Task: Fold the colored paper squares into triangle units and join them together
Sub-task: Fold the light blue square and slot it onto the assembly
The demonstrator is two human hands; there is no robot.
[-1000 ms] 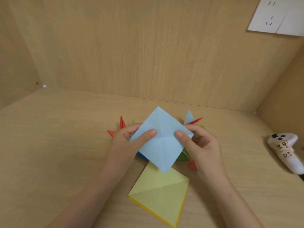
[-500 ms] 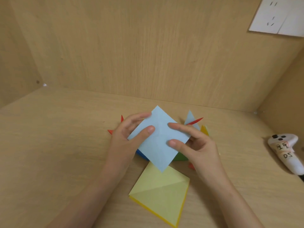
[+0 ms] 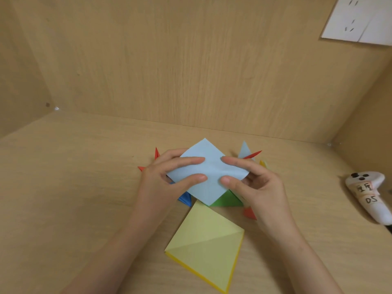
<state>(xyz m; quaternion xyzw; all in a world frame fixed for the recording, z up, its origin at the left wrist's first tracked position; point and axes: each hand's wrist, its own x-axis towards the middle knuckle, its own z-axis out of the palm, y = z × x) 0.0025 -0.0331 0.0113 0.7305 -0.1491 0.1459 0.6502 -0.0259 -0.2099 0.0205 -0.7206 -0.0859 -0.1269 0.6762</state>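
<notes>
left hand (image 3: 163, 177): grips the left corner of the light blue paper square (image 3: 209, 172); index finger and thumb lie on top, the other fingers are hidden under the sheet.
right hand (image 3: 261, 187): grips the right corner of the same sheet; index finger and thumb on top, fingertips pointing at the left hand's, a narrow gap between them at the sheet's middle.
light blue paper square: held between both hands, turned as a diamond, one corner pointing away and one toward the person; faint creases visible; lifted off or resting on the pile, cannot tell.
folded units (image 3: 227, 200): under and around both hands, lying on the table; green piece just below the sheet by the right hand, dark blue tip below the left hand, red points sticking out beyond each hand, a pale blue tip and a yellow tip past the right hand.
yellow paper stack (image 3: 207, 245): near side of the hands, between the forearms, flat, diagonal crease on the top sheet.
table (image 3: 74, 198): light wood, walled by wood panels behind and at both sides.
white controller (image 3: 369, 196): well right of the right hand, labelled "05".
white paper sheet (image 3: 360, 20): on the back wall, far up and right.
</notes>
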